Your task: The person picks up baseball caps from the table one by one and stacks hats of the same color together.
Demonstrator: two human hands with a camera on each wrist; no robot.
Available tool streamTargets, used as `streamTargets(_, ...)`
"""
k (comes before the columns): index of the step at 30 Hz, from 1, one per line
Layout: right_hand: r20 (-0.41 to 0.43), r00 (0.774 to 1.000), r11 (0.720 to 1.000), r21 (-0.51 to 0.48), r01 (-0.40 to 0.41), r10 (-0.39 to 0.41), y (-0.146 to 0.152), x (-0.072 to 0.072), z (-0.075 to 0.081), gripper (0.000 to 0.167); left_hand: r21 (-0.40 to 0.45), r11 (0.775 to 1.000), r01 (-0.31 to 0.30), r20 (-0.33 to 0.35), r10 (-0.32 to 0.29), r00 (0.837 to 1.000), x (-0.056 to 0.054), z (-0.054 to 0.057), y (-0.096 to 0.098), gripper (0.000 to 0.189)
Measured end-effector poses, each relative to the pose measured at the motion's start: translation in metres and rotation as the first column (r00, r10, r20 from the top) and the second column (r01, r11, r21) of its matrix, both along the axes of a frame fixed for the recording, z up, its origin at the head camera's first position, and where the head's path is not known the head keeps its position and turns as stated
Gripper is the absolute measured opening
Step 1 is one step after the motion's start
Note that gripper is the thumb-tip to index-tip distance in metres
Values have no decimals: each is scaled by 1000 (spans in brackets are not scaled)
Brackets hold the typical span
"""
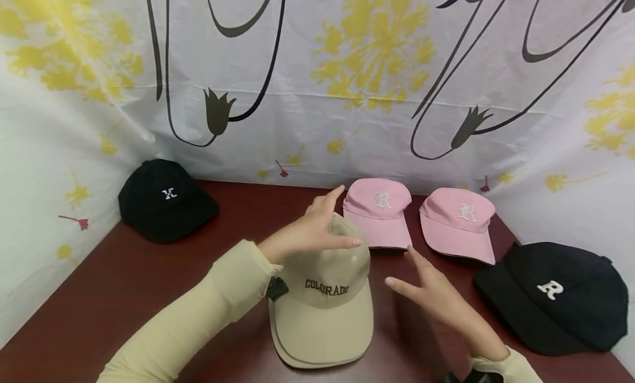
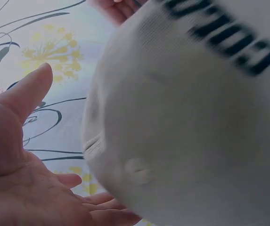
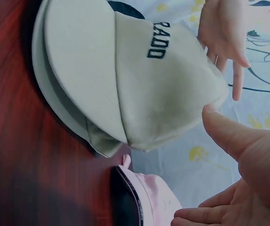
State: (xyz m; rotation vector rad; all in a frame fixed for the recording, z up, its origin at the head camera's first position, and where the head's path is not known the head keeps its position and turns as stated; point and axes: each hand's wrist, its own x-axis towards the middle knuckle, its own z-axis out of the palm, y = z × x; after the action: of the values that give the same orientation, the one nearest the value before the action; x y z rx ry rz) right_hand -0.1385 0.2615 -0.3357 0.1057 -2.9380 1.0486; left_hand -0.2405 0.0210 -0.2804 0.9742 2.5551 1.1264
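A beige baseball cap (image 1: pixel 322 322) lettered COLORADO sits in the middle of the table, brim facing me. Under its brim a second light brim (image 3: pixel 54 96) shows, so it appears stacked on another cap. My left hand (image 1: pixel 315 228) hovers over the crown's upper left with thumb and fingers spread; in the left wrist view its palm (image 2: pixel 26 183) faces the crown. To the right of the cap my right hand (image 1: pixel 441 292) is held apart from it, fingers extended. Neither hand grips anything. The left wrist view hides the brim.
Two pink caps (image 1: pixel 379 198) (image 1: pixel 458 212) stand behind and to the right. A black cap (image 1: pixel 163 198) lies at the back left, another black cap (image 1: pixel 560 297) at the right edge. Patterned white cloth (image 1: pixel 297 124) walls in the dark red table (image 1: pixel 223 350).
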Motion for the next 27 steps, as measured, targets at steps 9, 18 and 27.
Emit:
streamTargets(9, 32, 999, 1000, 22, 20, -21, 20, -11, 7, 93, -51, 999, 5, -15, -5, 1000, -22, 26, 19, 102)
streamTargets(18, 15, 1000, 997, 73, -27, 26, 40, -40, 20, 90, -197, 979, 46, 68, -34, 997, -67, 46, 36, 96)
streamTargets(27, 28, 997, 993, 97, -71, 68, 60, -74, 32, 88, -272, 961, 45, 131, -9, 991, -104, 51, 47, 94)
